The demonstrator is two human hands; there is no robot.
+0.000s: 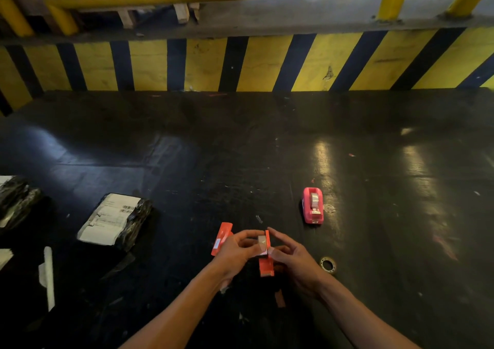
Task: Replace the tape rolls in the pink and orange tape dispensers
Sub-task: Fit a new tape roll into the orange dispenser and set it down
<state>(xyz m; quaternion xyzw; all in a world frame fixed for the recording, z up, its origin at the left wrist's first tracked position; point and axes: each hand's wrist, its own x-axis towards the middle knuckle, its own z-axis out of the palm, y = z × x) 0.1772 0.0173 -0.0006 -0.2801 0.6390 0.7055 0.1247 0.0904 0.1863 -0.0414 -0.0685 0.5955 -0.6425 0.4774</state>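
Note:
The orange tape dispenser is apart in two pieces. One orange half point(266, 265) stands between my hands, with a tape roll point(262, 242) at its top. My left hand point(235, 252) grips the roll and that half from the left. My right hand point(291, 257) pinches the tape end at the half's right side. The other orange half point(222, 237) lies on the table just left of my left hand. The pink tape dispenser point(312, 209), with a roll inside, sits untouched at the upper right of my hands.
A small tape roll point(328, 264) lies on the black table point(240, 148) right of my right hand. Black-wrapped parcels with white labels point(115, 221) point(16, 201) lie at the left, with a white strip point(49, 276). A yellow-black striped wall point(240, 65) bounds the far edge.

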